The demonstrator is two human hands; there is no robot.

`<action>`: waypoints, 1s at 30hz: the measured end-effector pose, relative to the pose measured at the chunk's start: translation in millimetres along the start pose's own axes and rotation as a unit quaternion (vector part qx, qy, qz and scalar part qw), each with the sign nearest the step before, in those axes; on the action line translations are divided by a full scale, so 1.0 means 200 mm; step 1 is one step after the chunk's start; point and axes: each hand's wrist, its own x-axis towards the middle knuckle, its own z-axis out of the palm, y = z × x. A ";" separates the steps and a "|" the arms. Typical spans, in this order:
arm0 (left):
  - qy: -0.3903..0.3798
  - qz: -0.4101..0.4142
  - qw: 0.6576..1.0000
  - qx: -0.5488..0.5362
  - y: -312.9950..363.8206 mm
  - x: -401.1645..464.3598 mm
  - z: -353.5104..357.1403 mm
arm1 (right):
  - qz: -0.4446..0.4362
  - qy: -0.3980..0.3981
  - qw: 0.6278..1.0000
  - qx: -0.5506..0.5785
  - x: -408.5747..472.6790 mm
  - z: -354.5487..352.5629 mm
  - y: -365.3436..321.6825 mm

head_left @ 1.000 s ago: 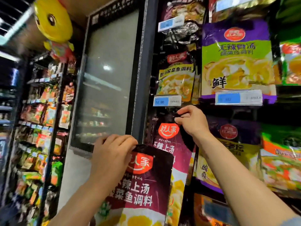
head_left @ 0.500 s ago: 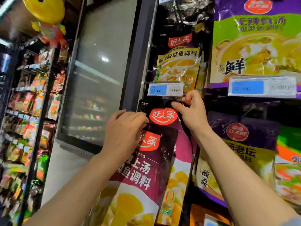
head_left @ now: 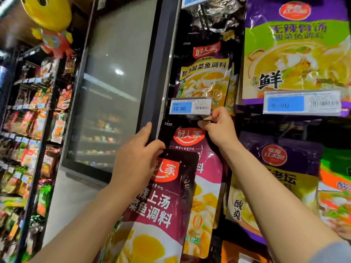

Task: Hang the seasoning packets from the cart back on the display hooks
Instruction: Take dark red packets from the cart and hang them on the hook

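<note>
The left hand (head_left: 136, 160) grips the top left corner of a maroon seasoning packet (head_left: 161, 202), fingers curled over its upper edge, and holds it up in front of the display, its top just below the hook. The right hand (head_left: 220, 128) is raised higher, thumb and forefinger pinching the tip of a dark display hook (head_left: 204, 121) right under a price tag.

Largest in the scene is the glass door (head_left: 117, 82) of a tall dark-framed cabinet on the left of the display, its pane dull grey and mirroring shelves and a ceiling light. To its right stands the dark hook wall, crowded with hanging packets. A big purple and green packet (head_left: 296, 52) fills the upper right. Under it hangs a purple packet with a red round logo (head_left: 275, 179). Behind the held packet, a matching maroon packet (head_left: 201, 186) already hangs from the hook the right hand pinches, overlapped by the held one on its left side. Above, a yellow-fronted packet (head_left: 205, 73) hangs on the next row up.

Far left, an aisle of shelves (head_left: 28, 130) runs back, packed with blurred colourful goods. A yellow balloon figure (head_left: 47, 14) hangs near the ceiling above them.

Smaller still: a price tag reading 9.90 (head_left: 302, 103) sits under the big packet, and a price tag reading 12.00 (head_left: 190, 106) sits just above the right hand.
</note>
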 end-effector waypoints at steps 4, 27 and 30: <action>-0.020 0.001 1.000 0.016 0.00 0.00 -0.01 | 0.007 -0.004 0.999 -0.052 -0.03 -0.03 0.01; -0.096 0.019 0.988 -0.116 -0.08 -0.07 -0.04 | -0.098 -0.339 0.776 -0.522 -0.43 -0.10 0.15; -0.108 0.049 0.988 -0.100 -0.09 -0.08 -0.03 | -0.113 -0.345 0.734 -0.574 -0.40 -0.11 0.22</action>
